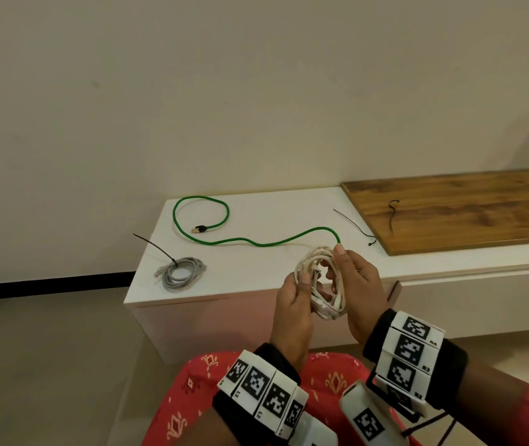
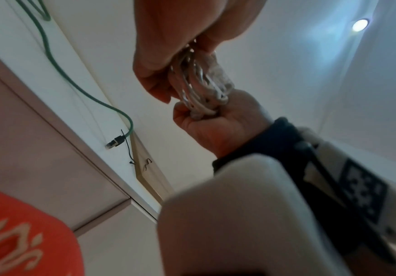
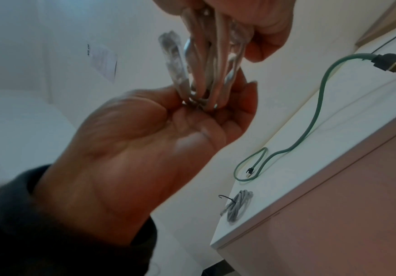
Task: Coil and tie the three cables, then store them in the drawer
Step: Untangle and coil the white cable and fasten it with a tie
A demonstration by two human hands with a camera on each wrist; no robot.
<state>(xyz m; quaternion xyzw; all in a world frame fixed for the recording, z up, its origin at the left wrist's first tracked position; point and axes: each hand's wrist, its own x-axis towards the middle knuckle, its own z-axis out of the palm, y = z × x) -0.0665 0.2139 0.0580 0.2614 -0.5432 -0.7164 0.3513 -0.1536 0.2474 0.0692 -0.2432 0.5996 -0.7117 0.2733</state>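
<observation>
Both hands' grip holds white cable [image 1: 321,278] — above white cabinet [image 1: 256,220].

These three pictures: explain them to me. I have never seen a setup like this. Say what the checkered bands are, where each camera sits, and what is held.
No machine here: a person wears marker bands and a small camera on each wrist, plus one on the head. The wide picture is the head view; the other two look up along each hand. The left hand and right hand together grip a coiled white cable. On the white cabinet lie a grey cable, coiled and tied, a loose green cable and a spare black zip tie. Another tie lies on the wooden board.
</observation>
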